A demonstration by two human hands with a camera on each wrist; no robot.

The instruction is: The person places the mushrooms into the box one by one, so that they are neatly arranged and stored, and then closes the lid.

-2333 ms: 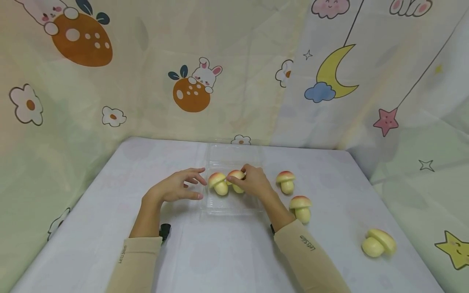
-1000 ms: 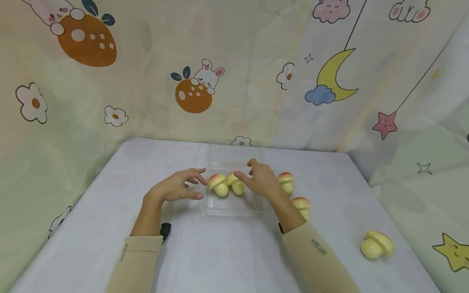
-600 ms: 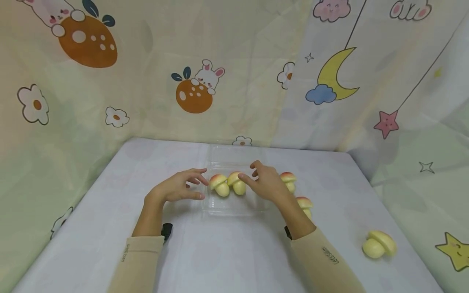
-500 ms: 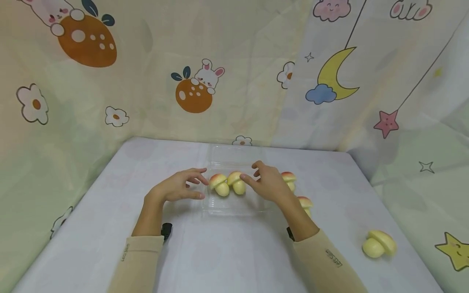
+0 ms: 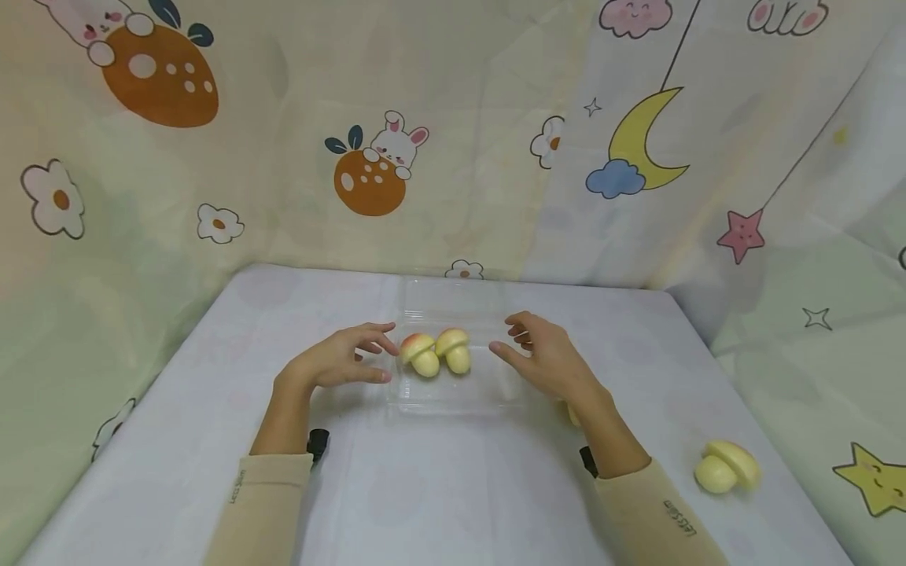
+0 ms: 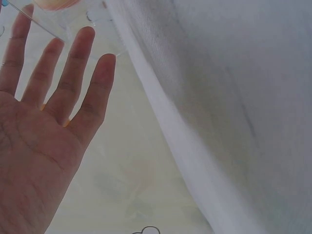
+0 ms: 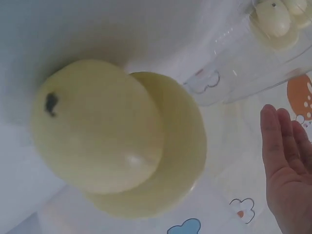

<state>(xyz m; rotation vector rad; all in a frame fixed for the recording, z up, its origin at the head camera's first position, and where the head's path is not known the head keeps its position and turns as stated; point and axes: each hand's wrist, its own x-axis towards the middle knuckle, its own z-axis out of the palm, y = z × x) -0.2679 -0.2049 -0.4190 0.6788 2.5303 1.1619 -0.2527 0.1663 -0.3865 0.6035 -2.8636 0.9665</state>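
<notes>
Two toy mushrooms, one on the left (image 5: pixel 421 354) and one on the right (image 5: pixel 454 350), lie side by side in an open clear plastic box (image 5: pixel 453 399). My left hand (image 5: pixel 340 358) is at the box's left edge, fingers spread and holding nothing; the left wrist view shows its bare palm (image 6: pixel 39 141). Just past the box's right side hovers my right hand (image 5: pixel 548 358), fingers loosely bent around nothing. A third mushroom (image 5: pixel 572 413) shows partly behind the right wrist and looms large in the right wrist view (image 7: pixel 97 126). A fourth is hidden behind the right hand.
One more toy mushroom (image 5: pixel 727 468) lies apart near the right edge of the white-covered table (image 5: pixel 425 487). The box's clear lid (image 5: pixel 453 297) lies folded back toward the far edge. A printed curtain (image 5: pixel 467 157) hangs behind the table.
My right hand has let go of the right mushroom in the box and moved right, over the mushrooms on the table, hiding them more. The left hand has stayed put.
</notes>
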